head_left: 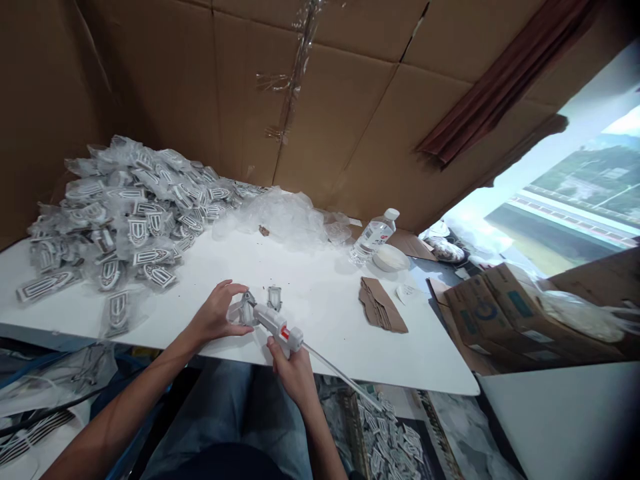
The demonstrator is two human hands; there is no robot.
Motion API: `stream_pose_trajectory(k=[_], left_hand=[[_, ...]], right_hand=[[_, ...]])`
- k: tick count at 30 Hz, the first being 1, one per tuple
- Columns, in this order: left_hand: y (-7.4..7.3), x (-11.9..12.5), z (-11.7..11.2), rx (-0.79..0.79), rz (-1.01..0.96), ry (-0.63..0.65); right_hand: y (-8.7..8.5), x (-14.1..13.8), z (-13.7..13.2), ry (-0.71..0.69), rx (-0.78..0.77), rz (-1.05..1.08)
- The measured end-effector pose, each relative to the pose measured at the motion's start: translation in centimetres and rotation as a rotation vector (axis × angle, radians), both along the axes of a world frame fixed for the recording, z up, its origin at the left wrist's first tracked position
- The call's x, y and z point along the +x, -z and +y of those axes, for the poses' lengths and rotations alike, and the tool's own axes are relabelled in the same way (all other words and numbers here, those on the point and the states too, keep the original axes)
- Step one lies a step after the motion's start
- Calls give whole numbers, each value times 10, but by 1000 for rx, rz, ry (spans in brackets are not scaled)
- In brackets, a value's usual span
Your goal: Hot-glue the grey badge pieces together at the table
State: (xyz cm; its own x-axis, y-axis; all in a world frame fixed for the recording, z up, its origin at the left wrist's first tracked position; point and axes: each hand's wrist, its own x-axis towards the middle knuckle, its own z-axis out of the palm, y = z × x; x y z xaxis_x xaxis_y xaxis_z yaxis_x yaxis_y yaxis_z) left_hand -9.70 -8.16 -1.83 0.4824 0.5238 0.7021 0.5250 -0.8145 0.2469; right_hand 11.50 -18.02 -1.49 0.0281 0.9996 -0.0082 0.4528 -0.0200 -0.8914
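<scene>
My right hand [293,369] is wrapped round a white glue gun [273,321] with a red-orange part. A long pale glue stick [343,375] runs out of its back end toward the lower right. Between the thumb and fingers of my left hand [219,313] is a small grey-white plastic part [247,310], held at the gun's nozzle. The exact contact between nozzle and part cannot be made out. Just beyond the gun, a similar small frame-shaped part [274,298] lies on the white table [320,287].
At the left rises a big pile of bagged grey-white pieces [145,207]. Clear plastic bags [280,217] lie at the back, beside a water bottle [375,237] and a bowl [391,258]. Folded cardboard [381,305] rests at right; boxes [520,313] stand beyond the table edge.
</scene>
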Motion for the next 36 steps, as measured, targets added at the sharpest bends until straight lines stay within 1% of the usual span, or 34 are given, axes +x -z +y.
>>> stream_pose_trajectory(k=[3, 9, 17, 24, 29, 36], left_hand=[[0, 0, 0, 4, -5, 7], [0, 1, -1, 13, -20, 2], [0, 2, -1, 14, -23, -5], [1, 2, -1, 12, -42, 0], [1, 2, -1, 18, -38, -1], [1, 3, -1, 22, -45, -2]], right_hand=[[-2, -1, -1, 5, 35, -24], [0, -1, -2, 17, 69, -76], [-3, -3, -4, 35, 26, -99], [-3, -4, -4, 62, 43, -73], [-3, -4, -5, 52, 21, -80], [-3, -3, -4, 43, 41, -88]])
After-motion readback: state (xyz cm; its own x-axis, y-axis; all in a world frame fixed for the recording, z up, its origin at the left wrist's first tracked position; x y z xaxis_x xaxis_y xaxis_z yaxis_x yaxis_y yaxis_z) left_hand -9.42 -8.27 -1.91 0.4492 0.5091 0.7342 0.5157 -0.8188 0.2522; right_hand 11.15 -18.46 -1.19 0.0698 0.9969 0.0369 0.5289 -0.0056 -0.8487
